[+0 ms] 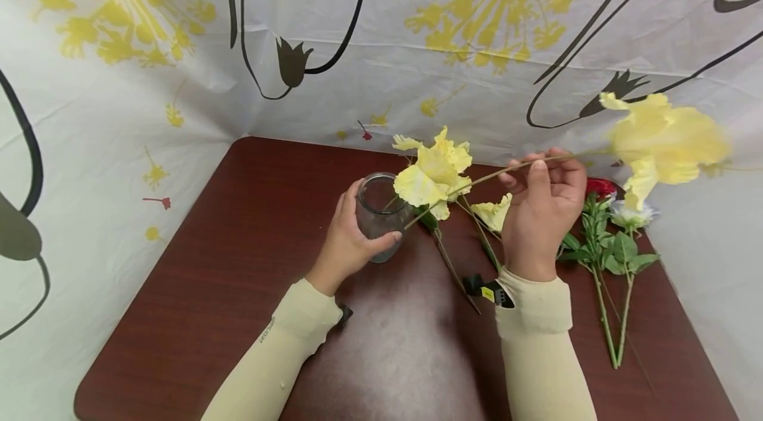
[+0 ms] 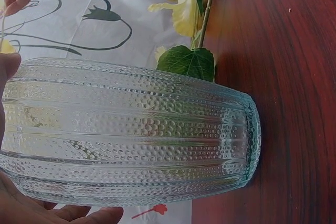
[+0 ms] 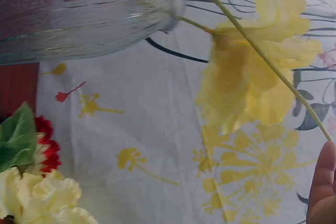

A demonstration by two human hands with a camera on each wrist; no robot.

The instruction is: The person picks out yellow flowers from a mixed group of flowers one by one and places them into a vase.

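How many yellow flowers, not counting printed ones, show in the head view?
3: one flower in the vase, another in the right hand, a third on the table. More may be hidden.

Pale yellow is being shown by the flower (image 1: 667, 136) at right and the blossom (image 1: 433, 173) at centre of the head view. The clear jar (image 2: 131, 129) is being patterned by ribs and dimples, the white backdrop (image 1: 387, 70) by yellow bursts and dark tulips. Reddish brown is being displayed by the table (image 1: 238, 275), cream by the sleeves (image 1: 539, 322).
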